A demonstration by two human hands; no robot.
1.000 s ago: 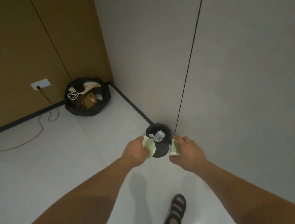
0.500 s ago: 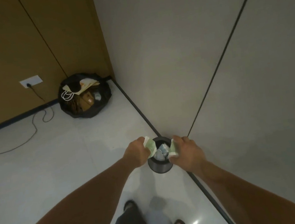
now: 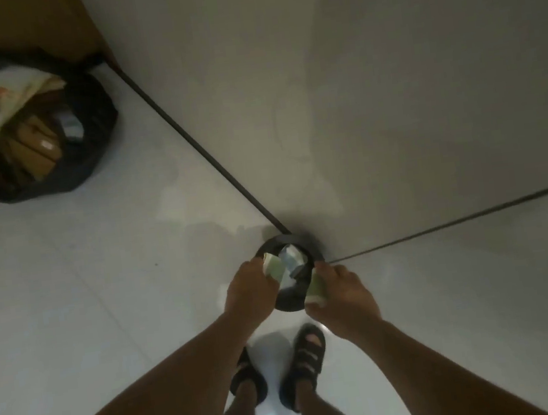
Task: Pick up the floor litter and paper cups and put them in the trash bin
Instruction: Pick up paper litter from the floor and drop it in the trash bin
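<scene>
Black plastic, the small trash bin (image 3: 283, 239) stands on the white floor (image 3: 70, 301), tight against the grey wall (image 3: 389, 89). Over the bin's left rim the person's left hand (image 3: 250, 291) has its fingers clenched round a pale green paper cup (image 3: 273, 265). At the bin's right edge the right hand (image 3: 340, 294) grasps a second green cup (image 3: 315, 288). Crumpled paper (image 3: 290, 257) lies inside the bin. Well away to its far left sits a full black rubbish sack (image 3: 97, 125). Sandalled feet (image 3: 306, 358) stand just short of the bin.
</scene>
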